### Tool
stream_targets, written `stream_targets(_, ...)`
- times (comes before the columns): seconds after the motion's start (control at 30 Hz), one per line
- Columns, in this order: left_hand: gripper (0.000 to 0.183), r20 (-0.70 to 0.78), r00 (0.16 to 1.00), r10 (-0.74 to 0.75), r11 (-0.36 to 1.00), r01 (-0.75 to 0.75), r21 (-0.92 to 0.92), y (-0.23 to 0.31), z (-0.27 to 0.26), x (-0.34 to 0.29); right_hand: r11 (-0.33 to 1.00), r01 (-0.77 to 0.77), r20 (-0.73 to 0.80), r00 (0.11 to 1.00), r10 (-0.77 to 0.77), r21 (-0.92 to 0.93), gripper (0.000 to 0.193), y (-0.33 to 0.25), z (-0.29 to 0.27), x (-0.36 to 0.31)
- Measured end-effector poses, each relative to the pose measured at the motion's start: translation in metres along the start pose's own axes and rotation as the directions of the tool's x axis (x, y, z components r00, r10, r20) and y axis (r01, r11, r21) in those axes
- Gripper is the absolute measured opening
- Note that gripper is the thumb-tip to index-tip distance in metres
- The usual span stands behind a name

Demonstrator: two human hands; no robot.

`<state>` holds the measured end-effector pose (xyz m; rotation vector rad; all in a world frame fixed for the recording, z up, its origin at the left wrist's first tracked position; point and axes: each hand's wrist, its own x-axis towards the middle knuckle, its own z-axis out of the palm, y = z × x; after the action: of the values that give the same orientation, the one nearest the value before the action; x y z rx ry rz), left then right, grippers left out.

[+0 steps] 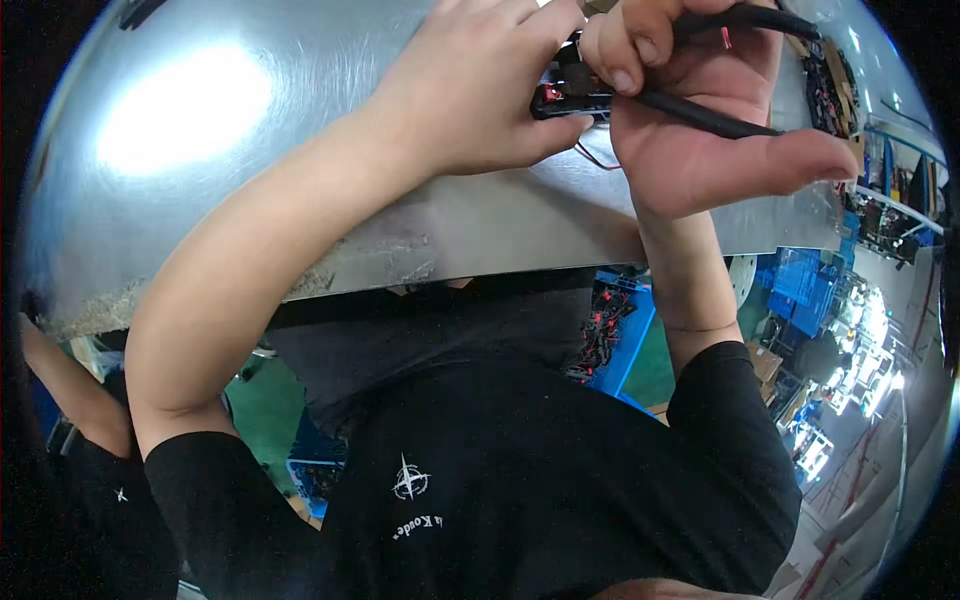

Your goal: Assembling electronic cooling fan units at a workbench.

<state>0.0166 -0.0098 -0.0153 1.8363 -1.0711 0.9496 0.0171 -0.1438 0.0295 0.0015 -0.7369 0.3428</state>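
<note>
My left hand (pixel 490 85) is closed around a small black housing (pixel 572 108) with a red part and dark components, its thumb along the near edge. A thin wire hangs from the housing's near side. My right hand (pixel 690 130) is turned palm up beside it, fingers curled round a tool with two black handles (pixel 712 116), which looks like pliers. The handles spread apart toward the right, and the right thumb points out to the right. The tool's working end is hidden behind fingers at the housing.
Both hands are over a shiny metal tabletop (pixel 330 215) with a worn near edge. Below it stands a blue bin (pixel 632 335) with black and red parts. Blue crates (pixel 800 285) are at the right. Another person's arm (pixel 75 390) shows at the lower left.
</note>
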Motion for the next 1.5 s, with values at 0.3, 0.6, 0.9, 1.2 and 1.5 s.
stream_targets(0.3, 0.032, 0.398, 0.815, -0.421, 0.877, 0.477, -0.049, 0.015, -0.027, 0.014, 0.913, 0.087, -0.555, 0.77, -0.315, -0.398, 0.113, 0.03, 0.055, 0.004)
stream_targets(0.6, 0.044, 0.317, 0.814, -0.488, 0.873, 0.449, 0.191, 0.028, -0.025, 0.014, 0.992, -0.04, 0.222, 0.973, 0.066, -0.12, 0.107, 0.004, -0.005, 0.004)
stream_targets(0.9, 0.055, 0.511, 0.614, -0.602, 0.777, 0.598, 0.196, 0.024, -0.032, 0.027, 0.012, -0.561, -0.557, 0.824, 0.106, -0.828, 0.099, -0.012, 0.036, 0.017)
stream_targets(1.2, 0.048, 0.633, 0.682, -0.365, 0.869, 0.493, -0.03, -0.009, -0.022, 0.016, 0.345, -0.587, -0.391, 0.777, 0.494, -0.732, 0.098, -0.04, 0.012, 0.017)
stream_targets(1.5, 0.05, 0.698, 0.638, -0.325, 0.852, 0.518, -0.077, -0.01, -0.031, 0.02, 0.533, -0.646, 0.034, 0.619, 0.785, -0.547, 0.08, -0.04, -0.023, 0.038)
